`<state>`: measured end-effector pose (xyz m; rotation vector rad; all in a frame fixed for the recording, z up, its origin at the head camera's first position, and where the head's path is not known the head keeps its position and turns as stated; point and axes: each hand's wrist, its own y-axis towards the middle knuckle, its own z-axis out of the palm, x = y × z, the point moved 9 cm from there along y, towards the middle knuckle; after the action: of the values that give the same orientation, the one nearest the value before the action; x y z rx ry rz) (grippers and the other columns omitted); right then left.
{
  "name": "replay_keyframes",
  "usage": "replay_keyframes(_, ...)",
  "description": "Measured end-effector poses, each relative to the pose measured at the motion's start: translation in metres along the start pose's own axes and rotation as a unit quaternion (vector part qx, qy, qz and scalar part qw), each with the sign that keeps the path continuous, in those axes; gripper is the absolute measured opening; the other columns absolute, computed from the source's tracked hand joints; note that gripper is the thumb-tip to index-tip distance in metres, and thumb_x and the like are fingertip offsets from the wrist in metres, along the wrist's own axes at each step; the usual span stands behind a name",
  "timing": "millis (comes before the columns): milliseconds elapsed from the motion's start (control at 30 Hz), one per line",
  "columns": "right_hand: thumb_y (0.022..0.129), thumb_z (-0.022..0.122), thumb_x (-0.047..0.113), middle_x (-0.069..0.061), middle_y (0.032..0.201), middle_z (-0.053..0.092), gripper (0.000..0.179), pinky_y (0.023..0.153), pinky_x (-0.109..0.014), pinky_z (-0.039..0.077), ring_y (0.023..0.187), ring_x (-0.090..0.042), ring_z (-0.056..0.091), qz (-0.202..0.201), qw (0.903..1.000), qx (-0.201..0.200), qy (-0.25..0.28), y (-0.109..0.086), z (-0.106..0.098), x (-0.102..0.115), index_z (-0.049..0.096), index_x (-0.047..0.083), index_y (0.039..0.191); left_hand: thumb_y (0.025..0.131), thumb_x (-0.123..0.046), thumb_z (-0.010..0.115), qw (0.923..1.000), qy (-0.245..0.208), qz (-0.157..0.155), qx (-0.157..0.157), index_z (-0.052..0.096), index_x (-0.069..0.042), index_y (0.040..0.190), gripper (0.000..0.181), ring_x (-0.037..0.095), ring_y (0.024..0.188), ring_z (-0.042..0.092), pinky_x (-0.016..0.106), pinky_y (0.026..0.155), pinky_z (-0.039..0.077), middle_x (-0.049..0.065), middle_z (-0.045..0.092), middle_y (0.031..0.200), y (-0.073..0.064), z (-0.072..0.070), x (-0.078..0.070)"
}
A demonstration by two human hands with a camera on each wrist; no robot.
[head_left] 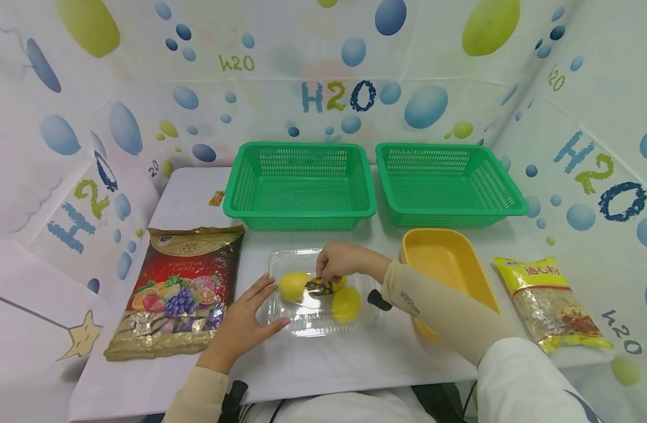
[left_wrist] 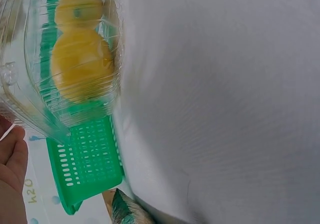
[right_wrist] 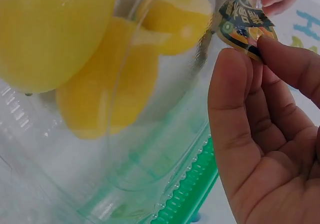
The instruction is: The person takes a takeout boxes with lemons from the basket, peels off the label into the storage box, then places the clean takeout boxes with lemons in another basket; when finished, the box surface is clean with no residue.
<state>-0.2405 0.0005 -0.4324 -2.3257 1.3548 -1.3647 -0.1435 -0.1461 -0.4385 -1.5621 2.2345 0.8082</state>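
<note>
A clear plastic box (head_left: 302,328) with several yellow lemons (head_left: 347,304) inside lies on the table in front of me. On its lid is a dark printed label (head_left: 319,286), its edge curling up in the right wrist view. My right hand (head_left: 347,260) pinches that label (right_wrist: 245,22) between thumb and index finger. Beside the box's left edge, my left hand (head_left: 249,320) has its fingers spread, fingertips right at the plastic. In the left wrist view, only part of the left hand (left_wrist: 12,169) shows at the box's corner.
Two green baskets (head_left: 302,220) (head_left: 455,217) stand along the back. A yellow tray (head_left: 439,252) sits under my right forearm. At left lies a mixed fruit candy bag (head_left: 185,294), with a small orange packet (head_left: 216,198) behind it. A yellow-topped food bag (head_left: 553,302) lies far right.
</note>
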Motion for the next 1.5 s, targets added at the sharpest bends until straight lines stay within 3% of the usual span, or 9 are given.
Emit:
replay_keyframes(367, 0.079, 0.061, 0.001, -0.004, 0.078, 0.065, 0.005, 0.068, -0.032, 0.056, 0.063, -0.014, 0.061, -0.029, 0.999, -0.017, 0.029, -0.027, -0.018, 0.002, 0.065, 0.003, 0.082, 0.07, -0.043, 0.075, 1.0, 0.003, 0.005, -0.001, 0.056, -0.005, 0.125, 0.069, 0.035, 0.123, 0.047, 0.051, 0.092, 0.046, 0.013, 0.046, 0.138, 0.008, 0.007, -0.005)
replay_keyframes(533, 0.078, 0.06, 0.002, -0.004, 0.077, 0.064, 0.006, 0.07, -0.033, 0.056, 0.065, -0.014, 0.06, -0.027, 0.9989, -0.021, 0.032, -0.048, -0.035, -0.011, 0.064, 0.003, 0.083, 0.07, -0.042, 0.076, 1.0, 0.001, -0.003, -0.006, 0.056, -0.004, 0.125, 0.07, 0.036, 0.122, 0.047, 0.052, 0.091, 0.045, 0.014, 0.047, 0.138, 0.007, 0.008, -0.005)
replay_keyframes(800, 0.077, 0.061, 0.003, -0.003, 0.079, 0.064, 0.008, 0.068, -0.032, 0.054, 0.065, -0.012, 0.058, -0.007, 0.9986, -0.049, 0.018, -0.094, -0.072, -0.065, 0.063, 0.001, 0.084, 0.067, -0.038, 0.079, 0.9997, 0.006, -0.011, -0.022, 0.057, -0.003, 0.123, 0.07, 0.037, 0.119, 0.05, 0.052, 0.087, 0.048, 0.016, 0.048, 0.136, -0.003, 0.005, -0.003)
replay_keyframes(1033, 0.078, 0.06, 0.003, -0.004, 0.079, 0.063, 0.007, 0.067, -0.031, 0.055, 0.068, -0.013, 0.059, 0.034, 0.9964, -0.075, 0.022, -0.121, -0.088, -0.138, 0.062, 0.002, 0.085, 0.067, -0.034, 0.08, 0.9992, 0.011, -0.002, -0.038, 0.058, -0.003, 0.122, 0.067, 0.038, 0.115, 0.053, 0.052, 0.081, 0.05, 0.015, 0.049, 0.135, -0.008, 0.0, -0.001)
replay_keyframes(1267, 0.077, 0.057, -0.001, -0.004, 0.071, 0.056, 0.007, 0.063, -0.03, 0.054, 0.061, -0.013, 0.051, 0.065, 0.9943, -0.082, 0.019, -0.115, -0.079, -0.196, 0.061, 0.001, 0.082, 0.067, -0.035, 0.08, 0.9992, 0.013, -0.007, -0.036, 0.059, -0.005, 0.121, 0.066, 0.038, 0.115, 0.053, 0.053, 0.081, 0.05, 0.014, 0.049, 0.135, -0.006, 0.001, -0.002)
replay_keyframes(1500, 0.073, 0.058, -0.005, -0.006, 0.074, 0.059, 0.01, 0.057, -0.026, 0.052, 0.059, -0.01, 0.052, 0.089, 0.9933, -0.071, -0.017, -0.098, -0.067, -0.221, 0.061, 0.004, 0.076, 0.066, -0.034, 0.081, 0.999, 0.013, 0.013, -0.04, 0.059, -0.003, 0.121, 0.067, 0.037, 0.115, 0.053, 0.051, 0.083, 0.05, 0.015, 0.05, 0.134, 0.0, 0.004, -0.01)
